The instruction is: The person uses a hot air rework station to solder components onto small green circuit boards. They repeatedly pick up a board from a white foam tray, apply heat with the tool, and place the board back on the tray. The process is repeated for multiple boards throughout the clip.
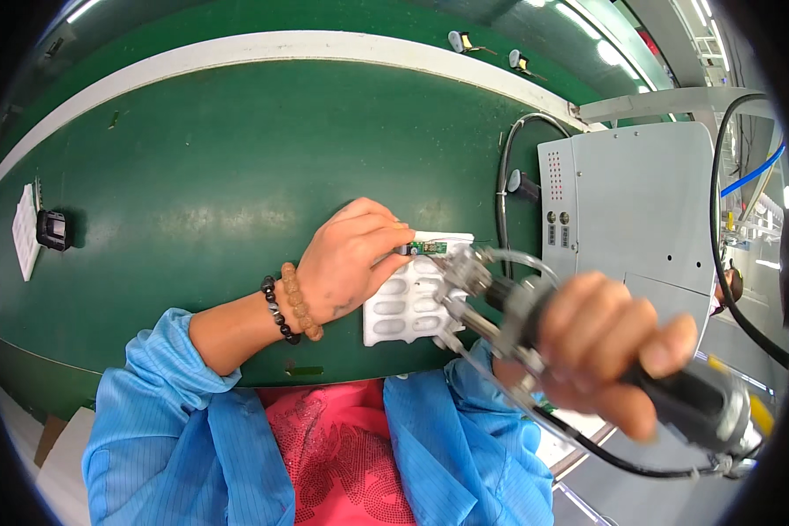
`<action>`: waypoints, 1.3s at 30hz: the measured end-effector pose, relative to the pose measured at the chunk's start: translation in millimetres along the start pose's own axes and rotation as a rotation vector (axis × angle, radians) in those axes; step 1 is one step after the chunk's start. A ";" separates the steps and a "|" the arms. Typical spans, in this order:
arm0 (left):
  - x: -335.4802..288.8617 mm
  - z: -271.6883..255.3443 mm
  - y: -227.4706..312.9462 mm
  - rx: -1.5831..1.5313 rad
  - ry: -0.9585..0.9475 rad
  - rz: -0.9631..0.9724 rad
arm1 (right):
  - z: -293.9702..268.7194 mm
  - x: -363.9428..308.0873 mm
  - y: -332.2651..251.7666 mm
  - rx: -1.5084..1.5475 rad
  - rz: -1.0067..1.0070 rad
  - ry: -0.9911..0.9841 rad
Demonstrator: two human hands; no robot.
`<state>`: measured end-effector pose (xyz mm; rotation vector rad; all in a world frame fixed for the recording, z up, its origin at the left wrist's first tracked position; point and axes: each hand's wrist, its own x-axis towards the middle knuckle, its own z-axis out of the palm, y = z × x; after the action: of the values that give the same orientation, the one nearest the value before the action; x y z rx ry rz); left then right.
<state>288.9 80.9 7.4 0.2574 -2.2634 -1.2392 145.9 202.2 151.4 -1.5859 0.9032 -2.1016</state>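
"So, how far along?"

"Mid-step, I'd judge: your left hand (pixel 352 259) pinches the board (pixel 431 249) at the tray (pixel 373 331), centre frame; your right hand (pixel 600 351) grips the tool (pixel 688 405). The board's not yet released; what's finished on it is too small to tell."

"And the room?"

"Green table (pixel 237 140) mid-frame, grey machine (pixel 644 193) right, lights (pixel 579 19) upper right."

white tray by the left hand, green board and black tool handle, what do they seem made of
White tray: probably moulded plastic or stiff foam, matte, judging by its rounded hollows.
Green board: likely circuit-board laminate, as small components sit on it; too small to judge finish.
Black tool handle: perhaps plastic or rubber, dark with a slight sheen; blur leaves it open.
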 end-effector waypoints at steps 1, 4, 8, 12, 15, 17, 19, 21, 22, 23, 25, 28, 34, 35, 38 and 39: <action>-0.1 0.0 -0.2 -0.008 -0.006 -0.022 | -2.3 -1.4 -13.0 0.038 -0.054 0.035; 3.4 -8.3 3.5 0.016 -0.015 -0.074 | -3.7 -7.3 -42.2 -0.011 -0.093 0.151; 27.0 -44.2 15.5 0.011 -0.039 -0.148 | -15.2 -13.6 -51.3 -0.037 -0.142 0.111; 82.5 -78.9 -19.3 -0.017 0.028 -0.387 | -25.5 -19.4 -38.0 -0.028 -0.083 0.061; 139.6 -119.1 -78.8 0.429 0.335 -0.270 | -23.6 -16.8 -32.3 -0.033 -0.067 0.036; 164.8 -122.3 -101.9 0.786 0.341 -0.009 | -25.3 -17.4 -28.6 -0.038 -0.061 0.036; 192.6 -94.2 -99.1 0.757 0.272 0.158 | -26.0 -18.5 -32.2 -0.071 -0.031 0.050; 209.9 -52.5 -103.7 0.628 0.087 0.245 | -30.5 -19.2 -34.6 -0.102 -0.008 0.033; 212.4 -42.4 -108.1 0.634 -0.008 0.233 | -32.4 -19.9 -31.9 -0.085 -0.004 0.025; 217.1 -34.1 -109.1 0.638 -0.102 0.176 | -33.9 -18.7 -31.0 -0.076 0.000 0.013; 226.3 -25.6 -111.4 0.673 -0.237 0.025 | -36.5 -16.5 -29.1 -0.058 0.006 -0.010; 238.3 -12.4 -127.2 0.723 -0.232 0.103 | -34.8 -18.1 -28.1 -0.052 -0.016 0.017; 267.5 -6.2 -135.8 0.942 -0.058 0.053 | -27.4 -15.4 -27.3 -0.047 -0.030 0.046; 269.6 -6.5 -135.6 0.963 -0.054 0.021 | -26.3 -16.2 -26.3 -0.043 -0.038 0.056; 255.4 -19.2 -132.1 0.726 -0.004 -0.122 | -24.4 -17.9 -20.2 -0.018 -0.044 0.080; 254.9 -13.9 -117.2 0.580 -0.001 -0.149 | -24.2 -15.8 -25.1 -0.054 -0.045 0.093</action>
<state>73.2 -99.1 10.3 0.6440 -2.5963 -0.6144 130.2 237.1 152.9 -1.5599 0.9712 -2.2163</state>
